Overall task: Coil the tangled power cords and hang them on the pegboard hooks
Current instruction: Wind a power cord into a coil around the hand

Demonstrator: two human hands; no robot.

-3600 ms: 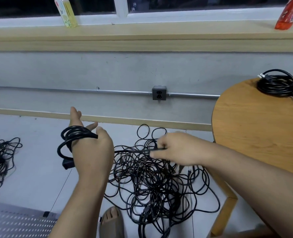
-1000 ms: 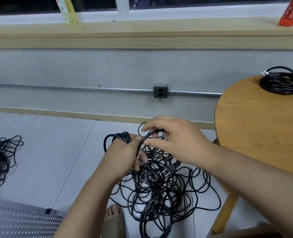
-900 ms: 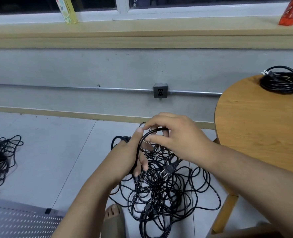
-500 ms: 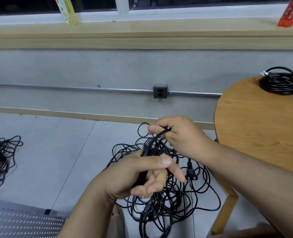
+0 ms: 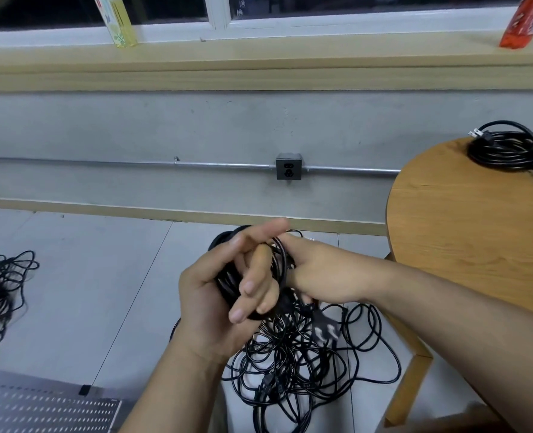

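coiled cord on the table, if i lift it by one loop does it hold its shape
Probably floppy: the coiled cord shows no visible tie, so its loops would likely sag apart. Its plug sticks out and may dangle. Thin cable, so likely light.

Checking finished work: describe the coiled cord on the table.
The cord is black, glossy and rubber-like, wound into a neat round coil of several loops. It lies flat on the round wooden table's far side. A pronged plug sticks out upper left; the other end trails off to the right. Nothing else touches it.
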